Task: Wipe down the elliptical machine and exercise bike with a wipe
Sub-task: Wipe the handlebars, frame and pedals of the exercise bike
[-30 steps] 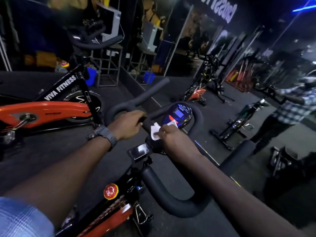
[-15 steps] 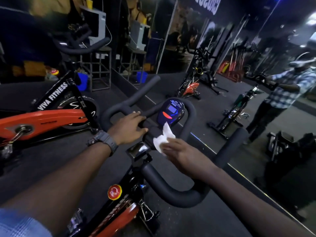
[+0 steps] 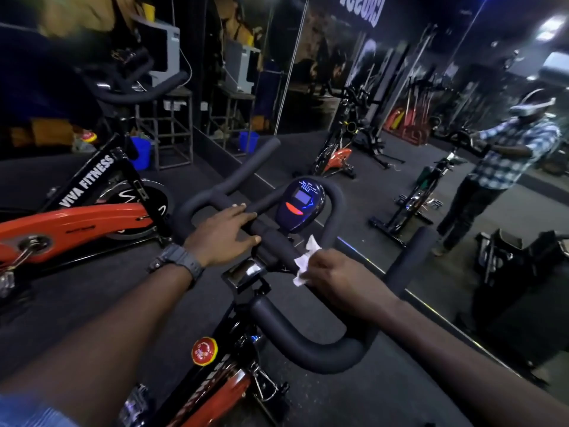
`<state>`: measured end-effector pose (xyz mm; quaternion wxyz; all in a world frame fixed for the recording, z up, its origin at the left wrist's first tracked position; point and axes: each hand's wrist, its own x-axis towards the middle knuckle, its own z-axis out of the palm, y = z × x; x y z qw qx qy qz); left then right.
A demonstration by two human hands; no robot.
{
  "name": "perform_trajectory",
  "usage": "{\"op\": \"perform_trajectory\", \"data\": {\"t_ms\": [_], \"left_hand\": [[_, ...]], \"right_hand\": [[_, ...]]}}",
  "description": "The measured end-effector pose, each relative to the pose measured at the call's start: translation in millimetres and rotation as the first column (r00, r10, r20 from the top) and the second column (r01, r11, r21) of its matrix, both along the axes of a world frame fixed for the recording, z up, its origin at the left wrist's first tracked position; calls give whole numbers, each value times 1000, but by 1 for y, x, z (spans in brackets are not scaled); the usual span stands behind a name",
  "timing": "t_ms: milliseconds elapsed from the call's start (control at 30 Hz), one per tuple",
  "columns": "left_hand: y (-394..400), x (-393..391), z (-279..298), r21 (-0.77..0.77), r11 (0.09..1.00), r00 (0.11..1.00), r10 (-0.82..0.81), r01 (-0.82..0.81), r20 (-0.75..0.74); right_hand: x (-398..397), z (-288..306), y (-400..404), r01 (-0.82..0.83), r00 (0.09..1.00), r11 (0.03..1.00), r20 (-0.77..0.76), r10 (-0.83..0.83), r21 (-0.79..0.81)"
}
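Since a second ago: right hand (image 3: 334,277) drawn back from the console (image 3: 300,204) toward the rider's side, wipe (image 3: 304,261) carried along; left hand (image 3: 223,234) shifted from a wrap round the bar to fingers laid nearly straight along it.

Present state: wipe pinched in curled right-hand fingers, upper corner standing free, near the centre clamp of the handlebar (image 3: 303,343) and just below the console. Contact between wipe and bar: cannot tell. Left-hand fingers extended, slightly spread, resting on the crossbar beside the console, not clamped.

Handling, as judged: wipe thin, limp, very light, probably damp; liable to bunch or tear on sharp brackets; best held bunched at one end, free part pressed flat to the surface. Handlebar padded, foam-like, grippy, likely to drag on the wipe. Console glossy hard plastic with a small screen; light pressure advised. Bike (image 3: 212,392) heavy and steady, fit for bracing.

Edges and room: metal plate and bracket just below the clamp, a snag risk. Open floor to the right, up to the mirror (image 3: 385,87) edge. Second bike (image 3: 77,220) at left, well apart. Horn ends free all round.
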<state>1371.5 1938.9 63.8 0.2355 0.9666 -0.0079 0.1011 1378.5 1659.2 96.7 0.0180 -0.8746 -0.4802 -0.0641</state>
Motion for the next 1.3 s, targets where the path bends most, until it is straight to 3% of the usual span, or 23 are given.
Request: {"op": "perform_trajectory", "data": {"t_ms": [67, 133, 200, 267, 333, 400, 567, 700, 800, 967, 1100, 1233, 1300], "left_hand": [[0, 0, 0, 1, 1000, 1000, 6, -6, -1], [-1, -1, 0, 2, 1000, 1000, 6, -6, -5], [-1, -3, 1, 19, 1000, 1000, -8, 8, -2], [-1, -4, 2, 25, 1000, 1000, -16, 16, -1], [0, -4, 2, 29, 1000, 1000, -8, 8, -4], [1, -4, 2, 39, 999, 1000, -5, 5, -7], [-1, -3, 1, 27, 1000, 1000, -4, 3, 13], [2, -2, 0, 38, 999, 1000, -5, 5, 0], [3, -1, -3, 44, 999, 1000, -24, 24, 7], [1, -3, -2, 52, 999, 1000, 1, -1, 9], [1, -4, -2, 80, 997, 999, -3, 1, 32], [12, 0, -11, 82, 995, 997, -53, 48, 59], [16, 0, -12, 70, 996, 996, -66, 61, 61]], "right_hand": [[13, 12, 5, 37, 998, 997, 48, -40, 61], [33, 32, 27, 82, 968, 982, 220, -119, 168], [57, 46, 53, 14, 905, 972, 409, -113, 236], [70, 48, 72, -107, 883, 988, 467, 43, 110], [70, 37, 71, -208, 876, 973, 423, 232, -103], [66, 37, 54, -262, 854, 950, 417, 310, -170], [91, 59, 59, -49, 867, 998, 495, 56, -26], [76, 21, 80, -236, 852, 958, 441, 284, -160], [65, 20, 52, -354, 823, 931, 444, 353, -84], [72, 33, 72, -169, 851, 984, 511, 121, 50], [40, -15, 100, -201, 920, 980, 341, 191, -7], [17, -33, 98, -160, 965, 980, 228, 131, 115], [13, -33, 109, -133, 984, 987, 133, 121, 91]]}}
